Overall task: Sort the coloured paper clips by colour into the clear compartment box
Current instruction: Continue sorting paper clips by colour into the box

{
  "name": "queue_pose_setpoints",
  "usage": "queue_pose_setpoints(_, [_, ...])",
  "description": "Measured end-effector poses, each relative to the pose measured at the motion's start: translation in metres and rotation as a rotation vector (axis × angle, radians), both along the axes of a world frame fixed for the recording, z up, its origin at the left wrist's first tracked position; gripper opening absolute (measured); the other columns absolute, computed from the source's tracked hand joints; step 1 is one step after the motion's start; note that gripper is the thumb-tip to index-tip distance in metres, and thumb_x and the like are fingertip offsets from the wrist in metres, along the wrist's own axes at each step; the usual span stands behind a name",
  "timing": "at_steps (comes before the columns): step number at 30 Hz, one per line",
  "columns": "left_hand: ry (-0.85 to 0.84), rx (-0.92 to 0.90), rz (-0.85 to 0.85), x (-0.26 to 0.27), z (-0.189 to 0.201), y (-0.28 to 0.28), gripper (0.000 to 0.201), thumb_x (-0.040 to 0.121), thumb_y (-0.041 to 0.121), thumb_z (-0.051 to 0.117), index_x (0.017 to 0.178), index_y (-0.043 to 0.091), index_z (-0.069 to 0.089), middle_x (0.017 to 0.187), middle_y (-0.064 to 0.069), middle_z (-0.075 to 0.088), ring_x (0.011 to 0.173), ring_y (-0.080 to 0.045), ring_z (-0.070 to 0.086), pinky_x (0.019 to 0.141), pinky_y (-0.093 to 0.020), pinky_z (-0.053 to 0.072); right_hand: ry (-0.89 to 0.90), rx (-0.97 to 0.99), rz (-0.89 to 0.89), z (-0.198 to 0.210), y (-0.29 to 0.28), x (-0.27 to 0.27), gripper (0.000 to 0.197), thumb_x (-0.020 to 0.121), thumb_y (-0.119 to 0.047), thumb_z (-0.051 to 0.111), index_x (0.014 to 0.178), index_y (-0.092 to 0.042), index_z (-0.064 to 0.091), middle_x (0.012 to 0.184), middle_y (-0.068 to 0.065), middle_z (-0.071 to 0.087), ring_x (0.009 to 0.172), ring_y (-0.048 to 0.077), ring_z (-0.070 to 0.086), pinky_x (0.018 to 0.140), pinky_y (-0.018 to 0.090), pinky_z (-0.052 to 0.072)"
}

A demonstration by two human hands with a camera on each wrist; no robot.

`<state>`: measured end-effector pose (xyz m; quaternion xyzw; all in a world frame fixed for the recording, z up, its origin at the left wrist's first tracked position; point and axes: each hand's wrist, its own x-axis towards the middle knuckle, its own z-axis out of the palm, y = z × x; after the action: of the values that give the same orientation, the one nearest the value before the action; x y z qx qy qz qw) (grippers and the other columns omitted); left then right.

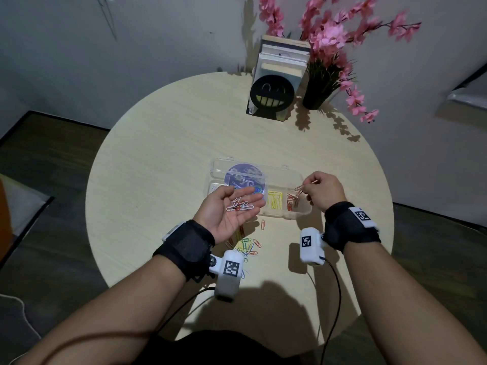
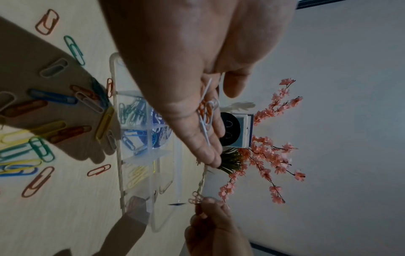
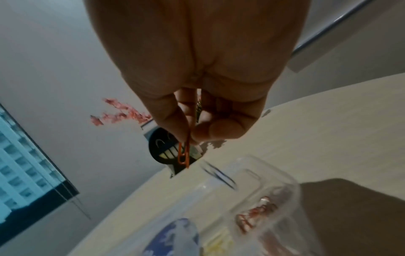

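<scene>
The clear compartment box (image 1: 303,177) lies open mid-table, holding green, blue, yellow (image 1: 274,201) and orange clips (image 1: 291,200) in separate compartments. My left hand (image 1: 232,206) floats palm up over the box's left end, fingers straight, with a few white and orange clips (image 1: 239,205) resting on the palm. My right hand (image 1: 320,189) hovers above the orange compartment (image 3: 258,214) and pinches orange clips (image 3: 184,154) between thumb and fingertips. Loose mixed clips (image 1: 246,246) lie on the table before the box; they appear large in the left wrist view as a loose pile (image 2: 43,131).
A round light wooden table (image 1: 158,154) carries a black smiley-face book holder (image 1: 271,94) with books and a dark vase of pink flowers (image 1: 329,61) at the far edge. A round blue sticker (image 1: 243,176) shows on the box lid. Cables hang from both wrist cameras.
</scene>
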<state>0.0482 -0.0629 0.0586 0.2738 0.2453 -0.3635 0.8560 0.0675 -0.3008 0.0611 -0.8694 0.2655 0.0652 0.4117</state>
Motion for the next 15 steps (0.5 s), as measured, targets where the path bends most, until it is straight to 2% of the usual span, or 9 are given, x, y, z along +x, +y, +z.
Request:
queue_pose_setpoints(2, [-0.001,-0.003,0.006,0.000,-0.001,0.000,0.041,0.096,0.023,0.034,0.106,-0.006,0.062,0.109,-0.026,0.067,0.092,-0.037,0.069,0.083,-0.042,0.054,0.067,-0.052,0.037,-0.011,-0.004,0.002,0.020,0.077,-0.007,0.061,0.063,-0.020,0.063,0.068,0.003,0.063,0.068,0.027,0.060,0.070,0.037,0.052])
queue_pose_setpoints(5, [-0.011,-0.007,0.011,0.000,-0.001,-0.001,0.040,0.095,0.021,0.034,0.108,-0.006,0.062,0.112,-0.026,0.065,0.095,-0.038,0.068,0.086,-0.043,0.052,0.120,-0.076,0.045,-0.018,-0.008,0.003,0.022,0.078,-0.006,0.062,0.065,-0.024,0.064,0.078,0.004,0.066,0.073,0.026,0.061,0.071,0.033,0.051])
queue_pose_setpoints(8, [-0.017,-0.006,0.008,0.001,0.000,0.000,0.039,0.095,0.019,0.034,0.110,-0.005,0.061,0.114,-0.026,0.065,0.098,-0.038,0.067,0.087,-0.043,0.052,0.059,-0.049,0.037,-0.011,-0.011,0.003,0.017,0.080,-0.005,0.062,0.072,-0.019,0.065,0.078,0.003,0.065,0.066,0.024,0.061,0.061,0.028,0.047])
queue_pose_setpoints(11, [-0.030,0.009,0.000,0.001,0.002,0.000,0.037,0.094,0.016,0.036,0.112,-0.005,0.060,0.116,-0.025,0.065,0.100,-0.037,0.067,0.088,-0.042,0.051,-0.013,0.000,0.008,-0.003,-0.013,-0.001,0.017,0.082,-0.004,0.061,0.072,-0.017,0.063,0.074,0.001,0.062,0.056,0.018,0.057,0.053,0.023,0.043])
queue_pose_setpoints(13, [-0.031,0.007,0.002,0.000,0.002,0.001,0.035,0.093,0.015,0.037,0.111,-0.005,0.060,0.114,-0.025,0.065,0.098,-0.037,0.068,0.088,-0.042,0.052,-0.029,-0.019,0.003,0.000,-0.013,-0.004,0.017,0.082,-0.005,0.061,0.072,-0.018,0.064,0.077,0.002,0.064,0.059,0.018,0.059,0.056,0.024,0.045])
queue_pose_setpoints(15, [-0.034,0.016,0.002,0.000,0.002,0.002,0.035,0.093,0.014,0.037,0.109,-0.005,0.061,0.112,-0.024,0.066,0.095,-0.036,0.069,0.087,-0.042,0.052,0.017,-0.140,0.069,-0.002,-0.011,-0.006,0.015,0.082,-0.007,0.060,0.074,-0.017,0.066,0.084,0.005,0.068,0.074,0.023,0.062,0.067,0.025,0.045])
